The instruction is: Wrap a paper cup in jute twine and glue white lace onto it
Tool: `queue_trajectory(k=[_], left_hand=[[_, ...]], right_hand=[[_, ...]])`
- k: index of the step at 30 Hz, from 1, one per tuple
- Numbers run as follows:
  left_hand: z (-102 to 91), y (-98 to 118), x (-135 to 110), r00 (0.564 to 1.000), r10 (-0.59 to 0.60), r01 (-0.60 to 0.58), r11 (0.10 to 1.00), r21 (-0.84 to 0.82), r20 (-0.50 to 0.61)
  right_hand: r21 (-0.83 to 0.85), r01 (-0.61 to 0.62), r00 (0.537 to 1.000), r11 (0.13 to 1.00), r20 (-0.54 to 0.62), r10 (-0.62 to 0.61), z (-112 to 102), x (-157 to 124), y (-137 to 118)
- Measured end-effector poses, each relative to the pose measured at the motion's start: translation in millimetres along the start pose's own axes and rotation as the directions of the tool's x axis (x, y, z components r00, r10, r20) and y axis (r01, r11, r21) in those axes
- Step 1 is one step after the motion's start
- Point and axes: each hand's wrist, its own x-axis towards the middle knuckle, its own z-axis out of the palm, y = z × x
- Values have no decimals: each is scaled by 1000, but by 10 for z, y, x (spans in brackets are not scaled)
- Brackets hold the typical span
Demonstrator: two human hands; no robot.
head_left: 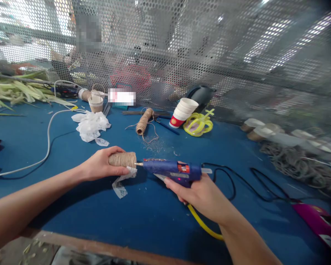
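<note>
My left hand (106, 163) is wrapped round a twine-wrapped cup (123, 159) lying on its side just above the blue table. A strip of white lace (120, 186) hangs from the cup's rim end, near my thumb. My right hand (198, 191) grips a blue hot glue gun (168, 168), its small red light lit. The metal nozzle points left and meets, or almost meets, the cup's edge; I cannot tell whether it touches. Below my right hand, a curved yellow strip (205, 223) runs toward the forearm, partly hidden by it.
Crumpled white lace (92, 125), a twine roll (145, 120), stacked paper cups (183, 111) and a yellow crown-like piece (198, 125) stand farther back. Grey cord (300, 165) heaps at right. A black cable (231, 169) and a white cable (49, 136) cross the table. Perforated metal screen (160, 48) stands behind.
</note>
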Motion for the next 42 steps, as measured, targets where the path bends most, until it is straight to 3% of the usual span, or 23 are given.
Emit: queue_trajectory(k=[21, 32, 42], left_hand=[[-24, 30, -3, 1000, -4, 4, 999, 39, 6], [-21, 17, 0, 1000, 4, -4, 999, 41, -1], [-27, 16, -31, 999, 38, -38, 998, 41, 1]], right_hand=[[-45, -17, 998, 999, -59, 14, 29, -6, -58], [-25, -58, 998, 998, 31, 59, -2, 32, -28], [-32, -8, 1000, 999, 8, 8, 16, 30, -35]])
